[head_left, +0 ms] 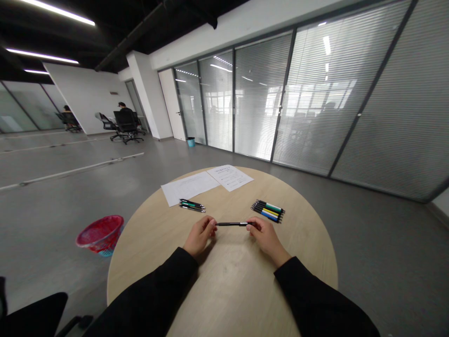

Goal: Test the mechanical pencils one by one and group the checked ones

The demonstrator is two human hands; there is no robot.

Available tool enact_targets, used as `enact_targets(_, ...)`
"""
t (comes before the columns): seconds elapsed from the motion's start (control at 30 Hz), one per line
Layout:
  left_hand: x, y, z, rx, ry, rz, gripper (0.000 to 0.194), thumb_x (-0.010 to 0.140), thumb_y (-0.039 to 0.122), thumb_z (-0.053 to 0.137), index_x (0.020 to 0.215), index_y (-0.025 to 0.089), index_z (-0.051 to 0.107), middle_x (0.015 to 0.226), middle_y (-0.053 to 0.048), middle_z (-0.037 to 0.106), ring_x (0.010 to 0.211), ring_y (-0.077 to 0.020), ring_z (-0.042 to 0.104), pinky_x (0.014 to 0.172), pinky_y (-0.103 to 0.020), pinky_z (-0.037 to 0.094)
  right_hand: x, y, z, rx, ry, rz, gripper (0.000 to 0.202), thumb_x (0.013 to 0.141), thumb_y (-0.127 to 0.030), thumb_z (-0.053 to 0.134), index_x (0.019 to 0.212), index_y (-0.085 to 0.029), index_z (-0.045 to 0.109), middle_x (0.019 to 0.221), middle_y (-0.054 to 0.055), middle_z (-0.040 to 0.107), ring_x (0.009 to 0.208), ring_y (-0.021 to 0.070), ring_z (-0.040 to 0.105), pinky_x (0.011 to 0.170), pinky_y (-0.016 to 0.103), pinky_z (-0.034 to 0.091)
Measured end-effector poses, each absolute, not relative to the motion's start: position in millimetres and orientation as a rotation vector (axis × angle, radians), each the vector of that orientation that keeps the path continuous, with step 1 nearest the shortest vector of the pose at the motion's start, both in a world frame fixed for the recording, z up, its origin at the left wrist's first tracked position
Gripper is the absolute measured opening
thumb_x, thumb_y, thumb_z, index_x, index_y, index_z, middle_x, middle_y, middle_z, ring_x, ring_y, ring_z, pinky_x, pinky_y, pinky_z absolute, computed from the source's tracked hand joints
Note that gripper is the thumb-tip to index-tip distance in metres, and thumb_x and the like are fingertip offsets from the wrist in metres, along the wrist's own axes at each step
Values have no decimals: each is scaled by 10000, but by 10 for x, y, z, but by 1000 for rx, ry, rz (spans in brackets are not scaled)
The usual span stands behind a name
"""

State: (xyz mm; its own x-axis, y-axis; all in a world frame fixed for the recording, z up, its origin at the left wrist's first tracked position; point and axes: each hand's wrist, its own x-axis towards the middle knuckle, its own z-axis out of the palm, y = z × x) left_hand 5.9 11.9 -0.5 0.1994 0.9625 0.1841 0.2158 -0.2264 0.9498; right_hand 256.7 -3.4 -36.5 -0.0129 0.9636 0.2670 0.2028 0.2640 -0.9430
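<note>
A black pen (232, 224) is held level between my two hands, above the middle of the round table (224, 281). My left hand (201, 234) pinches its left end between thumb and fingers. At the other end, my right hand (264, 234) grips it the same way. Just beyond my left hand lies a small group of pens (191, 205), black with some green. Beyond my right hand several pens (268, 211) rest side by side in a slanted row, with green, yellow, blue and white parts.
Two printed sheets, a left one (189, 186) and a right one (230, 177), lie at the table's far edge. A red-lined basket (100, 232) stands on the floor to the left. A black chair (35, 313) is at lower left. Farther off, a person (122, 106) sits among office chairs.
</note>
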Motion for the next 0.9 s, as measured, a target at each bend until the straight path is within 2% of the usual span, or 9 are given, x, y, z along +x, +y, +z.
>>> enact_targets(0.1,62,131,-44,1548,1021,1153,342,819,434,667,1035,190,563,799,0,596,686,-138,582,632,-265,487,2569,-31,-364,-1162,-1444,891,215,816,-328,609,937,-177,701,759,27,661,653,173,604,616,282,500)
enact_targets(0.17,65,135,-62,1540,967,1177,370,791,393,706,1070,200,557,836,-1,577,726,-140,584,661,-271,502,2572,-25,-366,-1172,-1449,875,214,813,-330,608,928,-175,700,745,24,653,645,172,599,611,281,496)
enact_targets(0.43,40,151,-46,1561,959,1128,254,793,380,717,860,168,593,744,6,585,660,-128,570,655,-266,476,2576,-10,-396,-1164,-1436,896,215,813,-331,608,931,-172,693,741,19,645,641,165,594,610,273,490)
enact_targets(0.9,88,99,32,1605,1130,1101,374,847,520,599,720,171,559,629,4,570,574,-136,536,585,-263,440,2576,-40,-347,-1188,-1499,846,205,816,-300,601,944,-178,705,757,20,658,660,169,595,614,271,469)
